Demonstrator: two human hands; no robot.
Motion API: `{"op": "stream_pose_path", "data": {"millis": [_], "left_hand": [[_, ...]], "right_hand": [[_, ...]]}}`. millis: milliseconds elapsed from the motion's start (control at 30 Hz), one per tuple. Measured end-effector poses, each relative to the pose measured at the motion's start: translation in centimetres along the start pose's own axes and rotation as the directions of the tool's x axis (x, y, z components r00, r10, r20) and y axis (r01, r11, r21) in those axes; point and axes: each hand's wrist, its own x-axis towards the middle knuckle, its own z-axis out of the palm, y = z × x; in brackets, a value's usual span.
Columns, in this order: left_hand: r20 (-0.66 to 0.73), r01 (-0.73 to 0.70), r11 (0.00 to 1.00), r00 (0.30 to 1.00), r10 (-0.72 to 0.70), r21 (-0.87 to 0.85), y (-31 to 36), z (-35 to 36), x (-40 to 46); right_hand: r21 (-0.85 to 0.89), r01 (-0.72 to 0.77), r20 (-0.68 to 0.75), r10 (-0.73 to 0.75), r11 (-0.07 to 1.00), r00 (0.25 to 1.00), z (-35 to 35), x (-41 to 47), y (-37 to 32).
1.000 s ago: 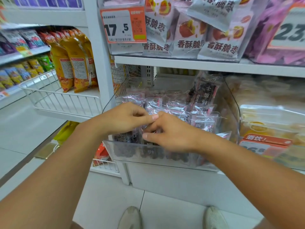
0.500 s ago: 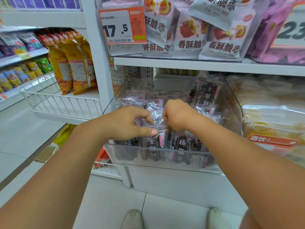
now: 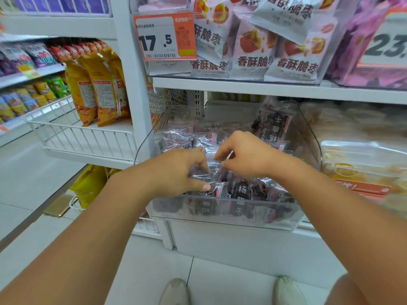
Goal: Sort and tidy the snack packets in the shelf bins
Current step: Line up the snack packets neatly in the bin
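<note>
A clear plastic shelf bin [image 3: 222, 216] holds several small see-through snack packets [image 3: 240, 192] of dark dried fruit with red trim. Both hands are inside the bin near its front. My left hand [image 3: 176, 170] has its fingers curled round the tops of a few packets, thumb pressed along their front. My right hand [image 3: 246, 155] is just right of it, fingers bent down and pinching the top edge of a packet. One packet [image 3: 273, 122] stands upright at the bin's back right.
The shelf above carries a bin of grey jujube packets [image 3: 255, 53] and an orange price tag [image 3: 165, 36]. A bin of yellow snacks [image 3: 361, 159] sits to the right. A white wire basket [image 3: 83, 137] with orange bags [image 3: 97, 84] stands at the left. My shoes [image 3: 176, 291] are on the tiled floor.
My right hand has moved from the front of the bin up and back, and it now pinches a packet top. My left hand has closed its fingers on the front packets.
</note>
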Motion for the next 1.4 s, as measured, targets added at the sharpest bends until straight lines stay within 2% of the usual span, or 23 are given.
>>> {"op": "stream_pose_path", "data": {"millis": [67, 100, 133, 200, 233, 300, 367, 467, 533, 600, 667, 700, 767, 833, 900, 967, 1067, 1167, 1267, 1400], "left_hand": [[-0.016, 0.018, 1.0, 1.0, -0.018, -0.002, 0.2, -0.1, -0.2], [-0.051, 0.03, 0.999, 0.998, -0.031, -0.019, 0.4, -0.1, -0.2], [-0.108, 0.036, 0.999, 0.993, -0.039, -0.035, 0.6, 0.0, -0.1], [-0.23, 0.017, 1.0, 0.973, -0.019, -0.01, 1.2, 0.1, 0.5], [-0.247, 0.008, 1.0, 0.969, -0.001, 0.026, 1.6, 0.2, 0.9], [-0.151, 0.023, 0.995, 0.989, -0.009, 0.095, 2.3, 0.4, 1.6], [-0.002, 0.098, 0.988, 0.995, -0.098, 0.121, 2.4, 0.7, 2.1], [0.116, 0.187, 0.976, 0.973, -0.199, 0.107, 2.3, 0.4, 2.6], [0.123, 0.206, 0.969, 0.967, -0.223, 0.138, 2.4, 0.3, 2.8], [0.081, 0.211, 0.958, 0.97, -0.23, 0.193, 2.6, 0.4, 3.1], [-0.045, 0.195, 0.939, 0.981, -0.19, 0.284, 2.9, 0.7, 3.4], [-0.123, 0.163, 0.937, 0.984, -0.131, 0.309, 3.2, 0.8, 3.6], [-0.212, 0.039, 0.969, 0.977, 0.014, 0.244, 3.7, 1.1, 4.1], [-0.248, -0.092, 0.984, 0.96, 0.128, 0.149, 4.2, 1.4, 4.5], [-0.228, -0.166, 0.978, 0.954, 0.192, 0.128, 4.9, 1.7, 5.0], [-0.168, -0.158, 0.978, 0.969, 0.18, 0.135, 5.2, 1.9, 5.2], [-0.082, -0.086, 0.977, 0.991, 0.104, 0.196, 5.8, 2.3, 5.6], [-0.088, -0.049, 0.947, 0.993, 0.081, 0.317, 6.5, 2.6, 6.1], [-0.094, -0.04, 0.961, 0.993, 0.068, 0.273, 6.6, 2.5, 6.4], [-0.158, 0.009, 0.988, 0.987, 0.017, 0.157, 6.3, 2.3, 6.0]], "right_hand": [[0.024, -0.01, -0.074, 0.011, 1.0, 0.997, -1.6, -1.1, 0.9], [-0.009, -0.009, -0.117, 0.008, 1.0, 0.993, -2.4, -1.5, 1.2], [-0.068, -0.012, -0.101, 0.005, 0.998, 0.995, -3.0, -2.0, 1.3], [-0.224, -0.054, 0.076, 0.073, 0.973, 0.994, -3.2, -2.8, 0.8], [-0.326, -0.065, 0.161, 0.124, 0.943, 0.979, -2.8, -3.0, 0.3], [-0.477, -0.035, 0.209, 0.151, 0.878, 0.966, -1.3, -2.9, -0.3], [-0.52, -0.009, 0.151, 0.102, 0.854, 0.983, -0.4, -2.4, -0.6], [-0.497, 0.021, 0.05, 0.005, 0.867, 0.999, 0.0, -1.9, -0.1], [-0.488, 0.058, 0.002, -0.065, 0.871, 0.998, 0.5, -1.7, 0.4], [-0.409, 0.09, 0.022, -0.089, 0.908, 0.996, 0.6, -1.6, 0.9], [-0.208, 0.062, 0.034, -0.056, 0.976, 0.998, -0.2, -1.9, 1.8], [-0.071, 0.032, -0.023, -0.033, 0.997, 0.999, -1.0, -2.2, 2.3], [0.154, -0.011, -0.28, 0.055, 0.988, 0.958, -2.2, -2.4, 3.9], [0.116, -0.129, -0.492, 0.17, 0.985, 0.854, -2.8, -2.2, 5.4], [-0.011, -0.331, -0.473, 0.286, 0.944, 0.833, -2.9, -1.7, 6.5], [-0.04, -0.418, -0.384, 0.372, 0.907, 0.845, -2.9, -1.0, 6.8], [-0.011, -0.404, -0.346, 0.375, 0.915, 0.86, -3.6, 0.4, 7.7], [-0.07, -0.42, -0.34, 0.374, 0.905, 0.863, -3.8, 1.4, 8.4], [-0.161, -0.468, -0.369, 0.386, 0.869, 0.845, -3.7, 2.4, 8.8], [-0.17, -0.487, -0.465, 0.366, 0.857, 0.806, -3.7, 2.3, 7.9]]}}
